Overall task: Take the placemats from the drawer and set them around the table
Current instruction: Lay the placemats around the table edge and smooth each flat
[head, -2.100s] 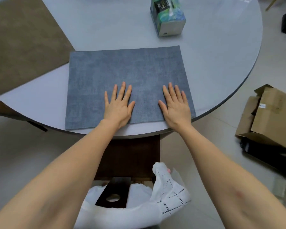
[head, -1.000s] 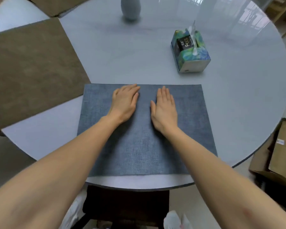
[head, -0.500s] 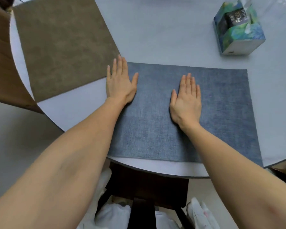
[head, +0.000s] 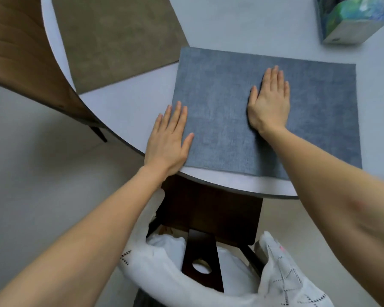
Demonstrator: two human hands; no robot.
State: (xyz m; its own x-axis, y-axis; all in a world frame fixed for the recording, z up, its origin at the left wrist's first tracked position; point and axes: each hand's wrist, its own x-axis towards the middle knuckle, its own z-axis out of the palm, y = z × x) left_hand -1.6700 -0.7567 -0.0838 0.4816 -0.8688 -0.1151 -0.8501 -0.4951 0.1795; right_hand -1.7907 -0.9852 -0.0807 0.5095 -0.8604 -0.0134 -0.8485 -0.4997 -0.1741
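Observation:
A blue-grey placemat [head: 217, 103] lies flat on the round pale table [head: 129, 107], near its front edge. My left hand [head: 169, 140] rests flat with straight fingers across the mat's near left corner, partly on the bare tabletop. Flat on the middle of the mat lies my right hand [head: 269, 100], fingers together and pointing away. A brown placemat [head: 115, 38] lies on the table to the far left, apart from the blue one.
A tissue box [head: 348, 18] with a green-blue print stands at the far right of the table. A wooden chair back [head: 20, 56] curves at the left. A dark chair [head: 208, 218] draped with white cloth [head: 282, 282] stands under the table's front edge.
My left hand slid back along the mat's left edge to its near corner. My right hand stayed flat on the mat. The view swung down and left.

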